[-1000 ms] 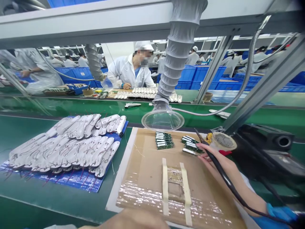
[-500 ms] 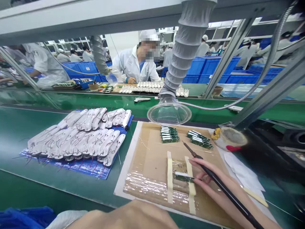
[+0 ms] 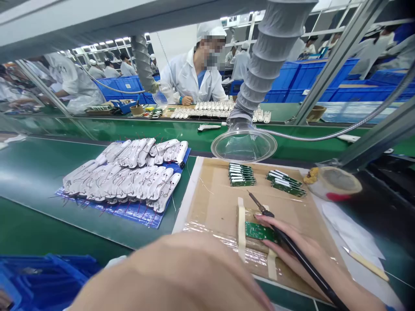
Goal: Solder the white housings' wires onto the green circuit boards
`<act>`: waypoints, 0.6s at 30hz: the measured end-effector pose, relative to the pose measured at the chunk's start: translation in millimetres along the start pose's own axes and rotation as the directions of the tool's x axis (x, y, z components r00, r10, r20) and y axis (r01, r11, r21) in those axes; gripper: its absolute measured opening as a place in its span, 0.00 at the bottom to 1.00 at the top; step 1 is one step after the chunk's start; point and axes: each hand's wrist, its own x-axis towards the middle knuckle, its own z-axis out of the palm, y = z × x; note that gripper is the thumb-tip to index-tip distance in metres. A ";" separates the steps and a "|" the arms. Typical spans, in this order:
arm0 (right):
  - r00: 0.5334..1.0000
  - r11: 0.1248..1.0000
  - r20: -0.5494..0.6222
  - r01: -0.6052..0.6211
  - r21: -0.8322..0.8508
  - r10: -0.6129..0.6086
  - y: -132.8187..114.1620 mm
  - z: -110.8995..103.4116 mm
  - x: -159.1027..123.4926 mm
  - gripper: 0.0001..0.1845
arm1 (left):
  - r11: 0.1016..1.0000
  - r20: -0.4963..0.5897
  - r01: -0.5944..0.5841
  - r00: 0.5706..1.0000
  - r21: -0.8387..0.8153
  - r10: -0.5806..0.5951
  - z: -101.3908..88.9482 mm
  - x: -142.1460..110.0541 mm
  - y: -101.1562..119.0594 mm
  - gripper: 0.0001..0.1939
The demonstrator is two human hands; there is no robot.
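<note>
My right hand (image 3: 292,242) is closed around a black soldering iron (image 3: 285,239), its tip pointing up and left over the cardboard. Fingers of the same hand also touch the right end of a green circuit board (image 3: 258,231), which shows its broad green face. Beneath the board is a small work block with strips of cream tape (image 3: 241,235). Large and blurred, my left hand (image 3: 175,276) fills the bottom middle, close to the camera; its fingers are hidden. Beyond the iron's tip are two groups of circuit boards, a left stack (image 3: 241,175) and a right stack (image 3: 287,183).
White housings with thin wires (image 3: 123,175) lie on blue wrap at left. A clear fume hood (image 3: 244,146) hangs behind the cardboard (image 3: 214,207). A round container (image 3: 335,183), white paper (image 3: 352,224) and a wooden-handled tool (image 3: 369,264) lie at right. A co-worker (image 3: 196,77) sits opposite.
The circuit board has turned from showing its white strip to showing its green face. My left hand has risen and looms larger. The camera view has shifted, moving the scene right.
</note>
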 end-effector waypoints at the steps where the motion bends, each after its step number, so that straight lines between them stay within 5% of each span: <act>1: 1.000 1.000 0.013 0.014 -0.003 -0.014 1.4 -0.5 -0.4 0.30 | 0.998 -0.070 0.022 0.997 0.059 -0.018 0.0 2.8 -7.6 0.19; 4: 0.997 0.998 0.051 0.054 -0.018 -0.053 3.6 -3.7 0.3 0.31 | 0.952 -0.147 0.145 0.983 0.268 -0.109 11.0 15.3 -52.6 0.18; 6: 0.993 0.997 0.088 0.077 -0.021 -0.075 2.9 -7.2 2.1 0.31 | 0.799 -0.081 0.282 0.956 0.531 -0.283 23.6 21.5 -90.5 0.19; 8: 0.991 0.996 0.098 0.092 -0.014 -0.090 1.0 -11.3 4.4 0.31 | 0.620 0.045 0.334 0.857 0.710 -0.513 34.6 22.6 -121.7 0.19; 11: 0.992 0.996 0.081 0.093 0.013 -0.093 -2.7 -16.7 6.4 0.32 | 0.545 0.141 0.358 0.726 0.758 -0.673 39.8 17.0 -141.6 0.12; 12: 0.993 0.996 0.074 0.086 0.017 -0.087 -4.3 -17.8 6.0 0.33 | 0.542 0.136 0.358 0.728 0.760 -0.672 37.7 14.4 -141.3 0.11; 14: 0.995 0.998 0.067 0.069 0.009 -0.070 -8.6 -18.1 3.3 0.35 | 0.554 0.099 0.311 0.802 0.772 -0.588 30.1 9.6 -133.9 0.11; 16: 0.998 0.999 0.055 0.041 -0.015 -0.040 -14.0 -16.0 -1.0 0.35 | 0.618 0.062 0.183 0.933 0.764 -0.353 23.5 6.2 -122.3 0.11; 18: 0.998 0.999 0.064 0.014 -0.033 -0.011 -18.7 -11.6 -5.0 0.33 | 0.712 0.086 -0.049 0.996 0.701 -0.016 26.5 4.0 -110.7 0.11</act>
